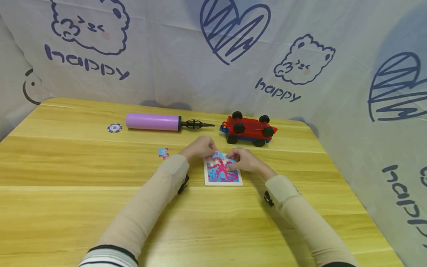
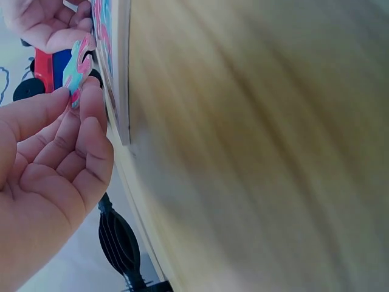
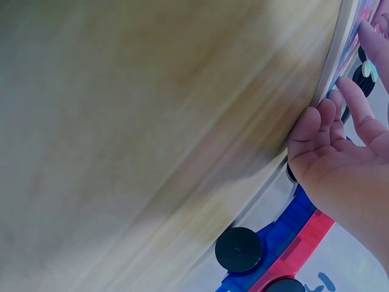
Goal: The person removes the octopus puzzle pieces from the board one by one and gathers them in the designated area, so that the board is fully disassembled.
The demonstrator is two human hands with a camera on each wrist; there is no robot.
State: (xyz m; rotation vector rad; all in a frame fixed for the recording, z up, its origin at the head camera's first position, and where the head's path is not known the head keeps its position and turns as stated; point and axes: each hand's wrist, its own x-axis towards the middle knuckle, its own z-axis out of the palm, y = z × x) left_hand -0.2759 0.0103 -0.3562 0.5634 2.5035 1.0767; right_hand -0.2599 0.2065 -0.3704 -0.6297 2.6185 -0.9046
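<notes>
An octopus jigsaw puzzle (image 1: 222, 177) in a pale frame lies on the wooden table. My left hand (image 1: 201, 147) is over its upper left corner. Between thumb and forefinger it pinches a blue and pink puzzle piece (image 2: 76, 68), held up above the board in the left wrist view. My right hand (image 1: 247, 160) is at the puzzle's right side. Its thumb and forefinger reach over the picture, while the other fingers (image 3: 304, 125) rest by the frame's edge. Off to the left lies a loose puzzle piece (image 1: 163, 153).
Behind the puzzle, a red and blue toy car (image 1: 250, 128) lies with its wheels up. A purple hand pump (image 1: 153, 122) with a black nozzle lies to its left, beside a poker chip (image 1: 115, 128). A printed cloth (image 1: 173, 74) hangs along the table's far edge.
</notes>
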